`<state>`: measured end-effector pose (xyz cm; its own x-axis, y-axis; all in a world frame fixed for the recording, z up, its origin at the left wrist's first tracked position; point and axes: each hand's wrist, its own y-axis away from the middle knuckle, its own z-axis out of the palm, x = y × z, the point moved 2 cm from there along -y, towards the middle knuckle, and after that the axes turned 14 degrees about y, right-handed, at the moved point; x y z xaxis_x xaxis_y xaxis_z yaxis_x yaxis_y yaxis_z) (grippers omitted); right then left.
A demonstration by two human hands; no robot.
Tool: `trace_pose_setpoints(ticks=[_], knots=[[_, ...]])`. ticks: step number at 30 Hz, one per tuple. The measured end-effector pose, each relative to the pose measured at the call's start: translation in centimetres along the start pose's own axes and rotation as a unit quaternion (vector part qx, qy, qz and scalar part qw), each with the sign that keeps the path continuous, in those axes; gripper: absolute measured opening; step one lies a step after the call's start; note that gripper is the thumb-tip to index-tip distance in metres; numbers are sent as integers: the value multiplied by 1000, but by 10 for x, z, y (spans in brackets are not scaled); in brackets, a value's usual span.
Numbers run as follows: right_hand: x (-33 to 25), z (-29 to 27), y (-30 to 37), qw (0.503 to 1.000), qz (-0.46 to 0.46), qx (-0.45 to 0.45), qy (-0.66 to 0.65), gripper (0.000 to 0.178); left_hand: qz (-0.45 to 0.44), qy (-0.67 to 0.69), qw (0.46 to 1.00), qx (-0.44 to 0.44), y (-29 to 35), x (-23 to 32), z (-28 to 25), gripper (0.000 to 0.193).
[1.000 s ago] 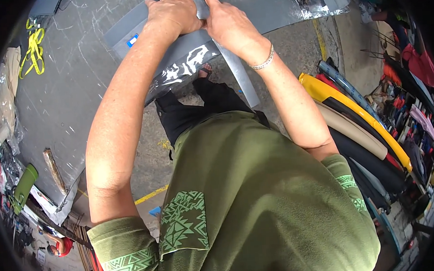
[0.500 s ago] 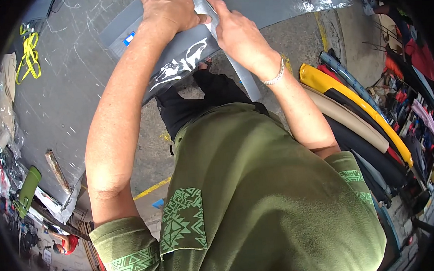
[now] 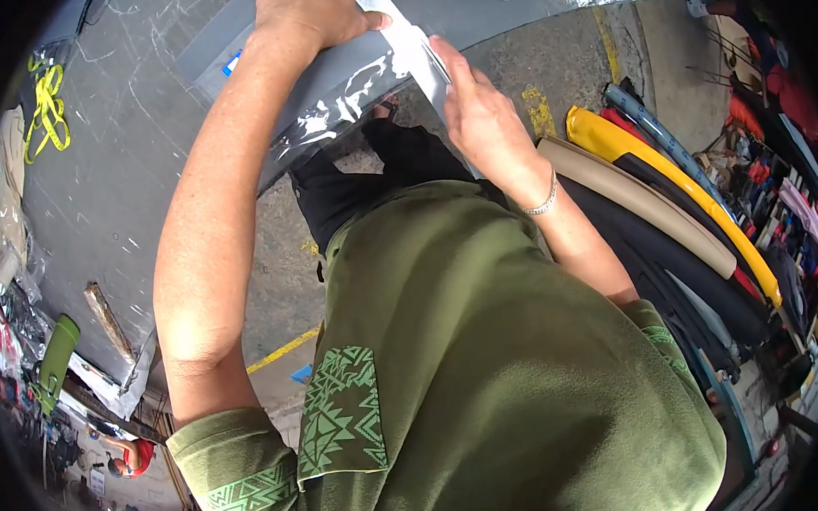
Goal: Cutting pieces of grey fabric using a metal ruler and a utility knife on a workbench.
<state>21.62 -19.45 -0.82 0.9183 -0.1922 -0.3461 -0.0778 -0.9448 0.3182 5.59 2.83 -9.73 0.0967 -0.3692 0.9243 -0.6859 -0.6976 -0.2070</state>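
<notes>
My left hand point(image 3: 309, 15) lies spread over grey sheet material point(image 3: 217, 39) at the top of the view, its fingertips cut off by the frame edge. Its thumb rests on a long metal straightedge point(image 3: 407, 38) that crosses the sheet at a slant. Close to the right side of the straightedge, my right hand point(image 3: 487, 113) is closed round a thin, slim tool, of which only a narrow metallic piece shows by the index finger; its kind is mostly hidden. A glossy clear plastic sheet point(image 3: 345, 101) hangs at the table's near edge.
A dark grey work table point(image 3: 101, 198) bears a yellow strap point(image 3: 47, 112) and a worn stick point(image 3: 107, 318). To the right lie rolls of fabric, among them a yellow roll point(image 3: 683, 186) and a beige roll point(image 3: 638, 206). A person in red point(image 3: 137, 458) is far off at lower left.
My right hand has moved down and to the right along the straightedge, toward my body. My left hand stays pressed on the sheet, shifted slightly up and left in view.
</notes>
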Motion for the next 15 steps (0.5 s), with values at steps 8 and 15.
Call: trace_pose_setpoints(ticks=[8, 15], knots=[[32, 6, 55, 1000, 24, -21, 1, 64, -342, -435, 807, -205, -26, 105, 16, 121], [41, 7, 57, 985, 112, 64, -117, 46, -303, -438, 827, -177, -13, 91, 9, 126]])
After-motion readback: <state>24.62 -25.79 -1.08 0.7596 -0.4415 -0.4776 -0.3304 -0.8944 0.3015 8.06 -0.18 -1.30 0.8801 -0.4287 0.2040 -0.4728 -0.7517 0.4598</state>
